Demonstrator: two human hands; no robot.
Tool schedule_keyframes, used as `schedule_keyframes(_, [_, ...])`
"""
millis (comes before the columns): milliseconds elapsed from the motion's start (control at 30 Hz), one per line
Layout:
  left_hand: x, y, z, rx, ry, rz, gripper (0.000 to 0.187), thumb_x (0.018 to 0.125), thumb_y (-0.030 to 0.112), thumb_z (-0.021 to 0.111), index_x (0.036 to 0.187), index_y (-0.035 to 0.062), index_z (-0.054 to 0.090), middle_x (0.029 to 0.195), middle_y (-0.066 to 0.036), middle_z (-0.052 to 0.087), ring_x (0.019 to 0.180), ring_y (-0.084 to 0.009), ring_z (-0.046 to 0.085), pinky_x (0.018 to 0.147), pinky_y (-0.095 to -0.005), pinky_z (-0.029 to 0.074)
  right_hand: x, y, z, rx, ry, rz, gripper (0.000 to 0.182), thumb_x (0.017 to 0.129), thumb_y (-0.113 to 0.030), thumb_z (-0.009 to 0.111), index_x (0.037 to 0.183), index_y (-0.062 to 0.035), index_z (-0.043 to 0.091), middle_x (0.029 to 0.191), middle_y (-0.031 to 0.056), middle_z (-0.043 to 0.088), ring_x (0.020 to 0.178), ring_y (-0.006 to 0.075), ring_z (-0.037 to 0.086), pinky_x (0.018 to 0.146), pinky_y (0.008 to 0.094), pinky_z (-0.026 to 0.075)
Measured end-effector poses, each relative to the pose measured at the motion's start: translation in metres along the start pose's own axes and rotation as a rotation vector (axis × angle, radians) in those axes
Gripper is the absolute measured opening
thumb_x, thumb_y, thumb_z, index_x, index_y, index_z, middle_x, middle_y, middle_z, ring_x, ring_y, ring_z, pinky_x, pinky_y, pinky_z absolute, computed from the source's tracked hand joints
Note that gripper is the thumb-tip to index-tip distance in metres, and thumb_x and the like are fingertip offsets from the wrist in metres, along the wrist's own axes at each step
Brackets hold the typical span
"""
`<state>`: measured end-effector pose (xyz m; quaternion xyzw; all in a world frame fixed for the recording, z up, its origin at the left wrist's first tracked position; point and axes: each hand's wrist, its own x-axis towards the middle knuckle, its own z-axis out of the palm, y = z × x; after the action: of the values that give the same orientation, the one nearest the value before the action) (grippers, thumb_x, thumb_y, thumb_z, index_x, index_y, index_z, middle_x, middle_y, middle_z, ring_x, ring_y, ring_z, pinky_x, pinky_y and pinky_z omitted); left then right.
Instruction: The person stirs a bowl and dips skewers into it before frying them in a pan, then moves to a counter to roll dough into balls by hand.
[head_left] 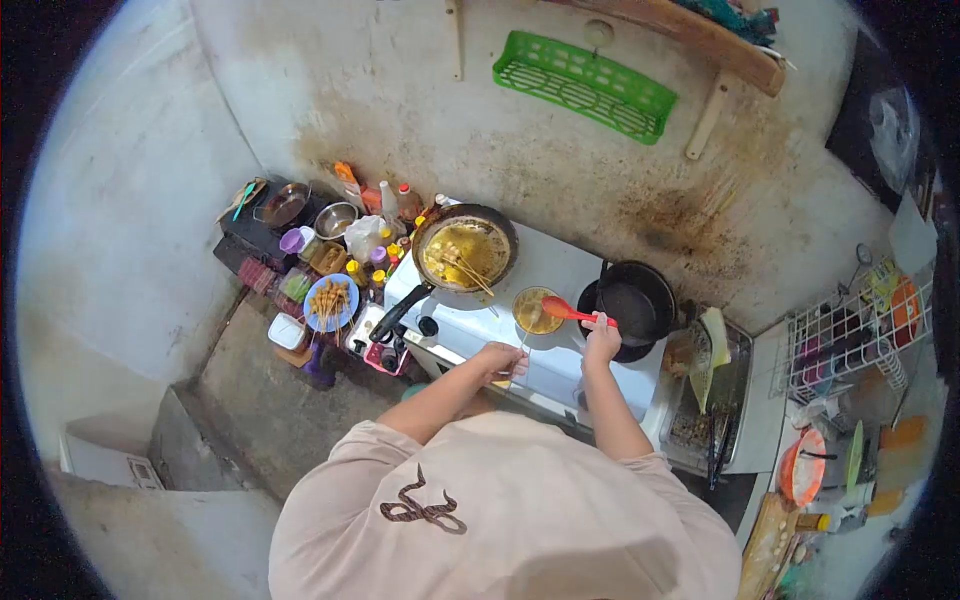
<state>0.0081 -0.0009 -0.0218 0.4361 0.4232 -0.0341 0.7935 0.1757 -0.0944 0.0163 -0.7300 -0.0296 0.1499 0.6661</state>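
Note:
My right hand (601,340) is closed round the handle of a red spoon (566,309), whose head is over a small bowl (538,322) of yellowish liquid. Just left of that bowl, my left hand (501,362) is closed on a thin stick (523,341) that reaches up to the bowl's edge; its far end is hard to make out. Behind, on the white stove top (560,258), a frying pan (428,262) holds yellow oil and a few skewers (470,272). A black pan (632,305) sits to the right of the bowl.
Bottles (409,202), a steel bowl (336,219) and a blue plate of skewers (331,303) stand at the left. To the right are a sink (735,400) and a white dish rack (850,345). The frying pan's black handle (400,311) points toward me.

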Motion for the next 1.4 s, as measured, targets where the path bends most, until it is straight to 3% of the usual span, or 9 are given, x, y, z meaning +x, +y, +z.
schedule_keyframes(100, [-0.007, 0.000, -0.001, 0.036, -0.054, -0.070, 0.048, 0.082, 0.043, 0.046, 0.113, 0.0068, 0.042, 0.096, -0.008, 0.056, 0.078, -0.0190, 0.057, 0.066, -0.0339, 0.043, 0.026, 0.015, 0.008, 0.011, -0.065, -0.150, 0.024, 0.084, -0.026, 0.045, 0.085, -0.0066, 0.058, 0.062, 0.0051, 0.058, 0.032, 0.0067, 0.031, 0.027, 0.0222, 0.025])
schedule_keyframes(167, [-0.003, -0.009, -0.012, 0.066, -0.099, -0.084, 0.067, 0.079, 0.058, 0.038, 0.122, 0.0073, 0.030, 0.108, -0.012, 0.050, 0.085, -0.0224, 0.056, 0.069, -0.0364, 0.043, 0.031, 0.012, 0.015, 0.056, -0.104, -0.108, 0.023, 0.085, -0.026, 0.045, 0.086, -0.0068, 0.057, 0.061, 0.0049, 0.058, 0.032, 0.0057, 0.030, 0.027, 0.0219, 0.025])
schedule_keyframes(400, [-0.036, -0.060, -0.084, -0.099, -0.080, -0.030, 0.042, 0.086, 0.043, 0.037, 0.109, 0.0090, 0.044, 0.096, -0.008, 0.057, 0.083, -0.0195, 0.055, 0.067, -0.0336, 0.043, 0.009, -0.040, 0.083, 0.085, -0.324, 0.105, 0.018, 0.084, -0.024, 0.045, 0.087, -0.0080, 0.053, 0.064, 0.0043, 0.058, 0.037, 0.0057, 0.034, 0.029, 0.0202, 0.025])
schedule_keyframes(667, [-0.113, -0.170, -0.168, -0.477, 0.254, -0.086, 0.028, 0.086, 0.037, 0.040, 0.096, 0.0124, 0.046, 0.090, -0.006, 0.060, 0.070, -0.0141, 0.055, 0.059, -0.0292, 0.041, 0.010, -0.022, 0.214, 0.105, -0.427, 0.367, 0.015, 0.084, -0.024, 0.044, 0.084, -0.0096, 0.047, 0.066, 0.0059, 0.056, 0.036, 0.0104, 0.033, 0.029, 0.0234, 0.025])
schedule_keyframes(1033, [-0.159, -0.247, -0.211, -0.749, 0.425, -0.096, 0.028, 0.087, 0.034, 0.037, 0.100, 0.0111, 0.047, 0.089, -0.005, 0.062, 0.064, -0.0128, 0.059, 0.050, -0.0259, 0.046, 0.032, 0.015, 0.281, -0.357, -0.352, -0.151, 0.020, 0.083, -0.024, 0.048, 0.083, -0.0058, 0.056, 0.061, 0.0055, 0.058, 0.033, 0.0133, 0.038, 0.030, 0.0296, 0.030])
schedule_keyframes(1133, [-0.154, -0.244, -0.216, -0.774, 0.406, -0.078, 0.028, 0.087, 0.034, 0.038, 0.098, 0.0105, 0.048, 0.088, -0.005, 0.062, 0.064, -0.0123, 0.059, 0.049, -0.0240, 0.046, 0.037, 0.017, 0.286, -0.552, -0.284, -0.314, 0.028, 0.078, -0.028, 0.053, 0.070, -0.0017, 0.057, 0.062, 0.0126, 0.059, 0.058, 0.0236, 0.057, 0.058, 0.0354, 0.042])
schedule_keyframes(1233, [-0.152, -0.225, -0.219, -0.777, 0.407, -0.059, 0.026, 0.086, 0.032, 0.040, 0.099, 0.0106, 0.048, 0.083, -0.004, 0.062, 0.060, -0.0114, 0.058, 0.047, -0.0225, 0.043, 0.034, 0.015, 0.290, -0.547, -0.353, -0.342, 0.021, 0.082, -0.023, 0.048, 0.084, -0.0044, 0.056, 0.063, 0.0065, 0.059, 0.040, 0.0161, 0.047, 0.037, 0.0298, 0.036])
schedule_keyframes(1333, [-0.144, -0.216, -0.227, -0.769, 0.387, -0.056, 0.025, 0.086, 0.030, 0.041, 0.098, 0.0100, 0.049, 0.082, -0.004, 0.062, 0.059, -0.0107, 0.057, 0.047, -0.0208, 0.043, 0.029, 0.013, 0.289, -0.660, -0.302, -0.618, 0.020, 0.081, -0.022, 0.049, 0.082, -0.0033, 0.057, 0.065, 0.0094, 0.060, 0.051, 0.0191, 0.054, 0.052, 0.0321, 0.042])
schedule_keyframes(1400, [-0.141, -0.207, -0.232, -0.722, 0.394, -0.050, 0.026, 0.087, 0.031, 0.039, 0.099, 0.0100, 0.049, 0.088, -0.005, 0.062, 0.061, -0.0098, 0.058, 0.045, -0.0200, 0.042, 0.019, 0.006, 0.282, -0.694, -0.280, -0.579, 0.019, 0.079, -0.021, 0.050, 0.079, -0.0033, 0.058, 0.065, 0.0114, 0.060, 0.062, 0.0215, 0.058, 0.063, 0.0318, 0.042])
